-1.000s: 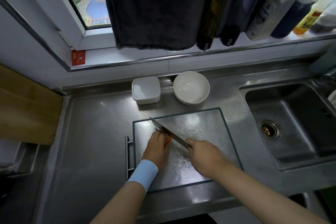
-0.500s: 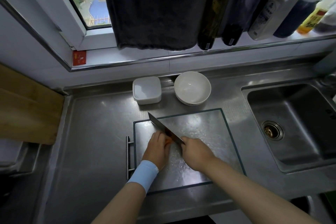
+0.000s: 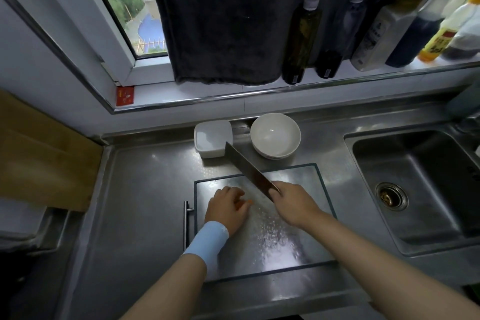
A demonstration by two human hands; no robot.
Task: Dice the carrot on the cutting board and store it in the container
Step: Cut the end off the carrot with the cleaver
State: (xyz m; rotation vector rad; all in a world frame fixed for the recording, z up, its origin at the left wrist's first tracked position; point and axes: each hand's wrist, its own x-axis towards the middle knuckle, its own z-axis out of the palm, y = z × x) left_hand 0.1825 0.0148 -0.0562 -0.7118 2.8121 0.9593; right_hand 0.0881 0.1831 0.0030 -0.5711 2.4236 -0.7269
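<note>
1. Carrot [image 3: 250, 201] lies on the cutting board [image 3: 285, 241], mostly hidden under the left hand [image 3: 228, 209], whose curled fingers pin it.
2. Right hand [image 3: 293, 205] clasps the knife [image 3: 246, 169], blade raised.
3. Likely stiff, light, slippery: hold it behind the cut.

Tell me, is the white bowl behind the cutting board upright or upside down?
Upright: the white bowl shows its hollow inside with the rim facing up, and it looks empty.
</note>
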